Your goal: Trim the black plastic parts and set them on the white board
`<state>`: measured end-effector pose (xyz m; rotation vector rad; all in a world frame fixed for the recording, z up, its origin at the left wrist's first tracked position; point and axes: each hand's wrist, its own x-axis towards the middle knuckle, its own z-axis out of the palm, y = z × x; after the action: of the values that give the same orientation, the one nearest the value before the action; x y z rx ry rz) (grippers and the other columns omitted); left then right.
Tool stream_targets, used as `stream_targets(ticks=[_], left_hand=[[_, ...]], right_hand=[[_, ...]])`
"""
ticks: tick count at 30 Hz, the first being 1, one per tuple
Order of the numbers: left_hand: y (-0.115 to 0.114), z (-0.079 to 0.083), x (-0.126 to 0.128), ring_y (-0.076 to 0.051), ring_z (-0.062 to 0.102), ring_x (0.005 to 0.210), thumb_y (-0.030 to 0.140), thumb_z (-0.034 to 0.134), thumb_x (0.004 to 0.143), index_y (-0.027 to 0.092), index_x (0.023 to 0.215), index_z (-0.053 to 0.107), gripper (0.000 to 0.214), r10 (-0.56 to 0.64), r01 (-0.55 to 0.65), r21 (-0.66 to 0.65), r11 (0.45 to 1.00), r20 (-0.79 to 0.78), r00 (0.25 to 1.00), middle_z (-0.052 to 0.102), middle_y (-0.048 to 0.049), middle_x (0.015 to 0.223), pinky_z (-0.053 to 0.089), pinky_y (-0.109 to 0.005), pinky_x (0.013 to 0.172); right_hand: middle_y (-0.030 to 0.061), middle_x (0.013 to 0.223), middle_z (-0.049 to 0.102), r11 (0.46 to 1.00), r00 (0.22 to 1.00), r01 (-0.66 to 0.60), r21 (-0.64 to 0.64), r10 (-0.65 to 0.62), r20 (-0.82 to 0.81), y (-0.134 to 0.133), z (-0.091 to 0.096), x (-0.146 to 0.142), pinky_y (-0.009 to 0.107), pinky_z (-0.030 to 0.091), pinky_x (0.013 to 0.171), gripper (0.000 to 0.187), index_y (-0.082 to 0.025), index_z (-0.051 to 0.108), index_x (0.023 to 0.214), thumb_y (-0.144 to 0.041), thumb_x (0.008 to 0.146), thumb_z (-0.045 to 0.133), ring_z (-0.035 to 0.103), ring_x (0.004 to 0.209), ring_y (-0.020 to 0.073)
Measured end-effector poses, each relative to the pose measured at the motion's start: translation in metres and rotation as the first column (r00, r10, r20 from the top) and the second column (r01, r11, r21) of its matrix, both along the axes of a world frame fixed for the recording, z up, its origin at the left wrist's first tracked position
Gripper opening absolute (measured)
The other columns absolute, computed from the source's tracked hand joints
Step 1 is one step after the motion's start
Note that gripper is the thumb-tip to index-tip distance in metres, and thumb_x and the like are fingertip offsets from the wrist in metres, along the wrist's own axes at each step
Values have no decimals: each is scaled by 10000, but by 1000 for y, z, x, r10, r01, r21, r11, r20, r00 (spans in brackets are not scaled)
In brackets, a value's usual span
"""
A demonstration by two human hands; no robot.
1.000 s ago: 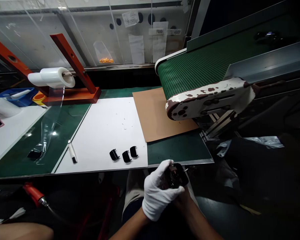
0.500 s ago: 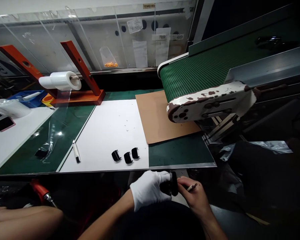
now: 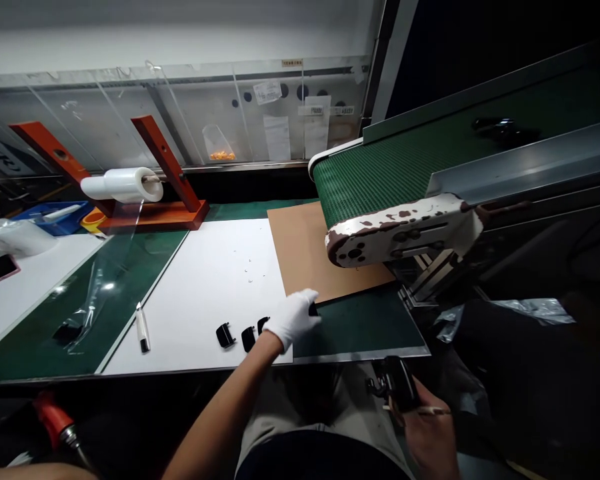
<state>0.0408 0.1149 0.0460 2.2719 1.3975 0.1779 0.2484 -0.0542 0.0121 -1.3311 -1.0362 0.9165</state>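
Observation:
My left hand (image 3: 294,321), in a white glove, reaches over the table by the cardboard's lower corner. Its fingers close around a small black piece (image 3: 313,309), mostly hidden by the glove. Just left of it on the white sheet (image 3: 195,293) lie black plastic caps with small prongs: a left one (image 3: 225,335), a middle one (image 3: 249,339) and one (image 3: 263,325) partly covered by my wrist. My bare right hand (image 3: 427,427), below the table edge, grips a larger glossy black part (image 3: 403,385) with a jointed bracket. A thin pale stick (image 3: 433,410) is also between its fingers.
A green conveyor belt (image 3: 375,187) ends over the brown cardboard (image 3: 305,253); a dark part (image 3: 505,130) rides on it. A film roll (image 3: 133,185) hangs on an orange stand (image 3: 155,217). A cutter knife (image 3: 143,330) lies left; a red-handled tool (image 3: 54,419) is below the edge.
My hands have parted. The left has moved up over the table with a small black piece; the right has moved right with the larger black part. The view has also shifted.

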Motion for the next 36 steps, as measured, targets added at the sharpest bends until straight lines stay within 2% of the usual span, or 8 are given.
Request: stream_targets(ticks=[4, 7, 13, 16, 19, 26, 33, 36], left_hand=[[48, -19, -7, -245, 578, 1079, 319, 574, 911, 151, 1203, 546, 338, 114, -114, 9, 993, 6, 993, 568, -103, 1222, 481, -473, 924], [56, -28, -12, -238, 594, 1057, 306, 579, 910, 149, 1200, 550, 331, 121, -121, -20, 993, 41, 992, 579, -99, 1208, 499, -464, 904], [0, -1, -10, -329, 379, 1343, 383, 771, 724, 140, 1430, 315, 874, 50, -43, -36, 998, 202, 978, 394, -194, 1448, 340, -487, 1106], [-45, 20, 1, -284, 365, 1365, 471, 824, 612, 220, 1457, 279, 1036, -165, 201, -77, 977, 337, 927, 358, -118, 1496, 341, -397, 1127], [-74, 28, 11, -282, 437, 1318, 427, 841, 604, 249, 1451, 285, 1028, -326, 381, 2, 925, 520, 789, 410, -112, 1467, 395, -384, 1088], [-90, 19, 19, -197, 683, 937, 312, 827, 657, 278, 1443, 239, 982, -352, 349, 111, 930, 535, 768, 669, -46, 1123, 556, -279, 826], [-104, 15, 23, -241, 633, 1084, 329, 765, 724, 210, 1400, 279, 841, -387, 217, 377, 900, 464, 797, 633, -117, 1207, 534, -327, 912], [-104, 10, 21, -232, 669, 991, 322, 728, 744, 187, 1356, 334, 741, -352, 169, 417, 893, 413, 840, 665, -115, 1132, 561, -322, 851]], right_hand=[[-2, 537, 543, 988, 967, 71, -136, -102, -233, 1, -16, 13, 217, 339, 382, 315, -189, 715, 816, -492, 728, 719, 390, 417, 89], [-17, 500, 510, 981, 926, 52, -185, -117, -359, 0, -15, 16, 199, 333, 397, 334, -192, 729, 845, -497, 708, 744, 369, 428, 73], [-7, 532, 564, 969, 903, 36, -246, -137, -406, 2, 3, 2, 157, 289, 399, 347, -196, 720, 796, -518, 676, 766, 335, 428, 39], [7, 533, 577, 959, 904, -26, -284, -99, -416, 6, 7, -6, 163, 306, 386, 373, -175, 692, 693, -537, 650, 773, 376, 427, 50], [4, 505, 564, 946, 899, -113, -305, -33, -436, 9, 6, -11, 186, 343, 373, 397, -169, 668, 651, -547, 617, 785, 388, 398, 61], [-17, 474, 526, 940, 884, -193, -282, 42, -465, 11, 3, -18, 175, 286, 368, 398, -164, 644, 668, -548, 659, 749, 349, 387, 51], [-49, 432, 439, 940, 887, -225, -256, 88, -454, 14, 3, -19, 174, 238, 349, 412, -158, 594, 581, -522, 609, 784, 297, 377, 43], [-52, 478, 477, 957, 913, -146, -250, 33, -408, 16, 6, -17, 172, 207, 343, 359, -163, 667, 731, -501, 661, 764, 241, 375, 29]])
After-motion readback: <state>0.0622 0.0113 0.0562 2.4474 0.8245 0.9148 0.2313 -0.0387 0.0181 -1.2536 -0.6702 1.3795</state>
